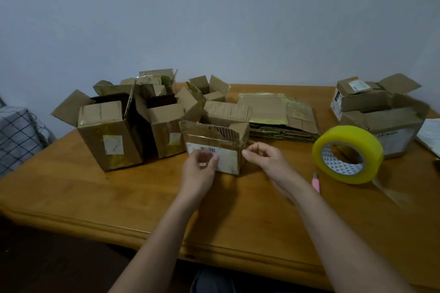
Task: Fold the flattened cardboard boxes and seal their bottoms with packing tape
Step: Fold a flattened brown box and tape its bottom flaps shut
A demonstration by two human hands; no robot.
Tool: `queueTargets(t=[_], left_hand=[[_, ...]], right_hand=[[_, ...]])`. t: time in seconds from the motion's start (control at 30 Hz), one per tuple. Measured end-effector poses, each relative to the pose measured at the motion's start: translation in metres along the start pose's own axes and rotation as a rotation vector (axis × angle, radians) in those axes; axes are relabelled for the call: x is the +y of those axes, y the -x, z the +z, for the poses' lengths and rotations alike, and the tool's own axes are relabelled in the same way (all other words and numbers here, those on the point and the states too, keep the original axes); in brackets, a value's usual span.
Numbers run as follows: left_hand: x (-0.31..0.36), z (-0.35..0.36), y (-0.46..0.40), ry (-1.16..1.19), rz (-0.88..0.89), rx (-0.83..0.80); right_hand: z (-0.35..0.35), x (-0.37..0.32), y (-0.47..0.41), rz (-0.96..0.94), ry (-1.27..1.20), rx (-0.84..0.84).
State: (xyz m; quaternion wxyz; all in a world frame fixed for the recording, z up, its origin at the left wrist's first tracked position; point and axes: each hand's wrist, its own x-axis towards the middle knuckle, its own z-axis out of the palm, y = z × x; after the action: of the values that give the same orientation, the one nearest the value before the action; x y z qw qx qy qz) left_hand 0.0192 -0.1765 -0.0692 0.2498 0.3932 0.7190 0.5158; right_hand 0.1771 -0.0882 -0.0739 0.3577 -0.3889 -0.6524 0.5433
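Touching the small box (215, 147) front, left hand (200, 169) fingers curled, right hand (264, 159) loosely curled, holding nothing.

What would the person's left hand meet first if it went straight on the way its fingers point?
Most likely the small labelled box: the left hand is right at its near face, though actual contact is unclear.

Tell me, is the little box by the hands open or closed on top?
Open. The small box stands upright on the table with its top flaps raised, not folded shut.
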Motion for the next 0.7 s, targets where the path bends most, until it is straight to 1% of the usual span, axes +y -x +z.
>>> queueTargets(t=[0.13, 0.2, 0.3, 0.4, 0.47, 0.57, 0.7], left_hand=[[0.002, -0.004, -0.006, 0.037, -0.018, -0.033], [0.002, -0.006, -0.008, 0.039, -0.022, -0.017], [0.004, -0.008, -0.009, 0.066, -0.012, 0.007], [0.008, -0.008, -0.006, 0.097, -0.01, -0.047], [0.009, -0.004, -0.003, 0.108, 0.001, -0.06], [0.007, 0.004, 0.002, 0.1, 0.021, -0.081], [0.01, 0.012, 0.001, 0.108, 0.031, -0.17]], right_hand=[[0.002, -0.002, -0.01, 0.022, -0.064, 0.099], [0.001, -0.002, -0.02, 0.05, -0.059, 0.123], [0.002, -0.008, -0.033, 0.068, -0.112, 0.054], [0.009, -0.011, -0.037, 0.097, -0.207, -0.044], [0.01, -0.011, -0.032, 0.088, -0.175, -0.056], [-0.001, -0.007, -0.016, 0.092, -0.068, -0.032], [-0.021, -0.004, -0.004, 0.058, 0.045, 0.026]])
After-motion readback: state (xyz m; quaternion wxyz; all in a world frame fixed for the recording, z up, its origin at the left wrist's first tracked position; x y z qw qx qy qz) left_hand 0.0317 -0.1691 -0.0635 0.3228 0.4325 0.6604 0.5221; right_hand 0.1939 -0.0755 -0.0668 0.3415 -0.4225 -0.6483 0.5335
